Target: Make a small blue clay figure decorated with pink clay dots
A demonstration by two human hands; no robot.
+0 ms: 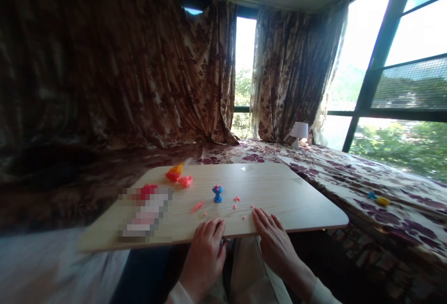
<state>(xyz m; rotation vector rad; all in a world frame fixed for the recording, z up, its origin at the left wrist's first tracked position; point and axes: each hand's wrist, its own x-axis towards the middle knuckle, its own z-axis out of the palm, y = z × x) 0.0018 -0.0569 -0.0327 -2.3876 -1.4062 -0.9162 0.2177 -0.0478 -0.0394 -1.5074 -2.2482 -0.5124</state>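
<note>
1. Blue toy (218,194): upright on the surface (296,201), with pink dots (217,186) on top.
2. Looks partly made: body up, some dots on.
3. Loose, right of the blue toy: little pink bits (237,199). Left of it: a pink strip (196,207).
4. Left hand (205,243): in front of the blue toy, at the surface edge, fingers bent; can't tell if holding anything.
5. Right hand (274,239): front right of the blue toy, fingers a bit wide, holding nothing.
</note>
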